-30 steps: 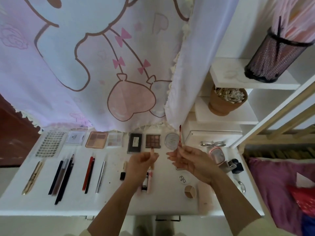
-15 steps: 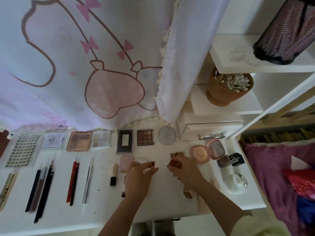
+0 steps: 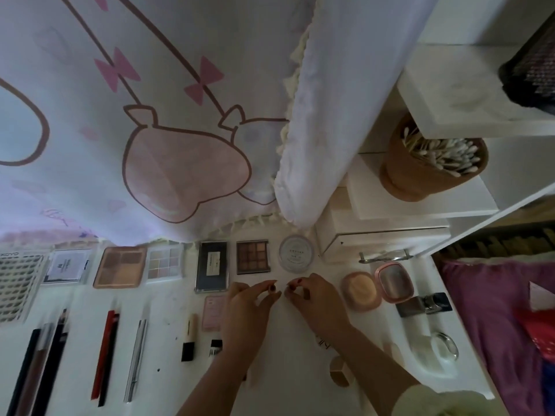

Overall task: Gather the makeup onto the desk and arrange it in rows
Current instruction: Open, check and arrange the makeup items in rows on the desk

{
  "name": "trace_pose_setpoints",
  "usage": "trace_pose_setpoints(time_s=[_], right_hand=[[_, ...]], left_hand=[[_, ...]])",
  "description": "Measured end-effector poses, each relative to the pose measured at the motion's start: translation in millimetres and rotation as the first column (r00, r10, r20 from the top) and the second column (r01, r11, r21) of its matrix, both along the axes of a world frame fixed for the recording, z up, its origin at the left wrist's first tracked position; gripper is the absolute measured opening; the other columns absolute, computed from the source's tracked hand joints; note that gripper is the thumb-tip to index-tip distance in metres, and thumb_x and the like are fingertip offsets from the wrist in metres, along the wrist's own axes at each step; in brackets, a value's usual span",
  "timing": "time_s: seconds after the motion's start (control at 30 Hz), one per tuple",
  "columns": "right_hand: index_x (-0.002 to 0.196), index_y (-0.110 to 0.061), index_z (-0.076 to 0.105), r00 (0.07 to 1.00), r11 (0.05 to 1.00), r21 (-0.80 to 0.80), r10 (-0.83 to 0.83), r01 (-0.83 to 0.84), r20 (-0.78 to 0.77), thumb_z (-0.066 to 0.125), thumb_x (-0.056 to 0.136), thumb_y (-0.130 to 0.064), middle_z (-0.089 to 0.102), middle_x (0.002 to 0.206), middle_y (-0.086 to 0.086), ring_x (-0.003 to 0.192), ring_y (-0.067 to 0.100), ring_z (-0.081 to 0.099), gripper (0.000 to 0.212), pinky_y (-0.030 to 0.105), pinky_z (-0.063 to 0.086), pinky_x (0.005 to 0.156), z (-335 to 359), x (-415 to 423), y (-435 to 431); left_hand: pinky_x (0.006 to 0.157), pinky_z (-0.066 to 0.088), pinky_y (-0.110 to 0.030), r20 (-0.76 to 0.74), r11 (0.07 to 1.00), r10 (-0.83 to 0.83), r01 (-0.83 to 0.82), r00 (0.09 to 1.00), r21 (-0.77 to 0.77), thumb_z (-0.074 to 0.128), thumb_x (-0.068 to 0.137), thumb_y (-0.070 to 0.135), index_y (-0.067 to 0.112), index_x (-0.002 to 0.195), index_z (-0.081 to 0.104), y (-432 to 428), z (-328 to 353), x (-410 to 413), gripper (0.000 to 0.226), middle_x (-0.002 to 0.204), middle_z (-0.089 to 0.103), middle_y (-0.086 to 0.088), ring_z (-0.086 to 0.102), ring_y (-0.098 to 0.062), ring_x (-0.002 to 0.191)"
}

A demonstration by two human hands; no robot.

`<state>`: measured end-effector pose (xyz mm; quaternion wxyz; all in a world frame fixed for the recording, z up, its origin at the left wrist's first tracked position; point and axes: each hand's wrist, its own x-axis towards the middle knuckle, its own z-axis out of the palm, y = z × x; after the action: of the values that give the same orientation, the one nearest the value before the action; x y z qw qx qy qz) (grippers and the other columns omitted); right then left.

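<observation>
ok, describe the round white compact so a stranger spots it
On the white desk, follow the palette row under the cartoon curtain rightward. The round white compact ends it, beside the brown palette, the row's only round piece.

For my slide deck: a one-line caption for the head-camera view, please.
Left hand and right hand nearly touch over a white desk of rowed palettes and pencils.

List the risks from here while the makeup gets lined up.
1. The forearm behind the right hand passes close by the small round pot near the front edge of the desk; drawing back might sweep it off.
2. The wrist behind the left hand hides part of a black-and-white tube; lifting away might skew that row.
</observation>
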<state>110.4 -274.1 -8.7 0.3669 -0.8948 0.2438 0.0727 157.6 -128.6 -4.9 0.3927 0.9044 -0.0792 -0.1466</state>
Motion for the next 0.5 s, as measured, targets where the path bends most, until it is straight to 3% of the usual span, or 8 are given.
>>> trace_pose_setpoints(time_s=[0.17, 0.33, 0.5], right_hand=[[0.114, -0.026, 0.068, 0.999, 0.998, -0.046, 0.048, -0.049, -0.01, 0.056, 0.095, -0.037, 0.047, 0.093, -0.008, 0.085, 0.007, 0.049, 0.025, 0.019, 0.034, 0.071, -0.1, 4.2, -0.3], [0.113, -0.024, 0.068, 0.998, 0.997, -0.048, 0.052, -0.053, -0.017, 0.056, 0.095, -0.034, 0.047, 0.093, -0.006, 0.095, 0.017, 0.058, 0.024, 0.021, 0.036, 0.072, -0.1, 2.8, 0.5], [0.114, -0.024, 0.068, 0.999, 0.997, -0.056, 0.049, -0.05, -0.014, 0.055, 0.095, -0.035, 0.045, 0.092, -0.007, 0.096, 0.016, 0.057, 0.025, 0.021, 0.033, 0.071, -0.7, 3.1, 0.5]], left_hand=[[0.062, 0.031, -0.002, -0.012, 1.0, -0.005, 0.005, 1.0, 0.011, 0.067, 0.086, 0.039, 0.033, 0.117, 0.067, -3.4, -1.6, 3.0, 0.031, 0.102, 0.046, 0.006, 0.046, 0.002, 0.075], [0.066, 0.029, -0.002, -0.036, 1.0, 0.0, 0.001, 0.999, 0.005, 0.066, 0.087, 0.039, 0.031, 0.117, 0.068, -3.2, -4.9, 1.4, 0.032, 0.104, 0.046, 0.006, 0.05, -0.005, 0.084], [0.072, 0.036, -0.014, -0.029, 1.0, 0.001, -0.001, 1.0, -0.004, 0.067, 0.086, 0.039, 0.031, 0.117, 0.068, -3.6, -5.3, 1.2, 0.032, 0.104, 0.048, 0.004, 0.053, -0.008, 0.086]])
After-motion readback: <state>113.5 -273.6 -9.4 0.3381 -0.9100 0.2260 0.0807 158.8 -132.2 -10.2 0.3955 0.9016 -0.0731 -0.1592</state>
